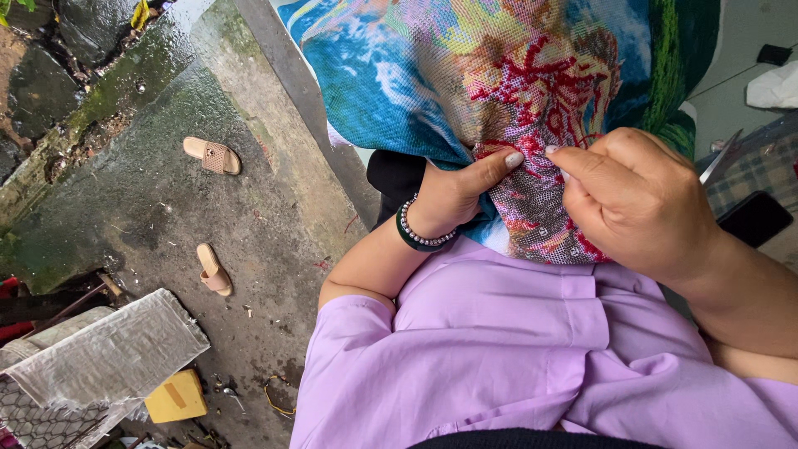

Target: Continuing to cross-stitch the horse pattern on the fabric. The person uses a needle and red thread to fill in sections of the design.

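Note:
A large cross-stitch cloth (465,75), blue and green with a red and pink stitched patch, hangs over my lap. My left hand (453,195) grips a fold of it from below, thumb pressed on the stitched part; a beaded bracelet sits on that wrist. My right hand (636,199) is pinched against the cloth next to the left thumb, fingertips closed as if on a needle, which is too small to see. A thin metal point (719,158), perhaps scissors, sticks out beyond the right hand. I wear a lilac shirt (499,349).
Wet concrete ground (166,224) lies to the left with two tan slippers (213,155) (214,269). A grey sack (108,353) and a yellow block (175,397) lie at the lower left. A dark phone (755,218) rests on checked fabric at the right.

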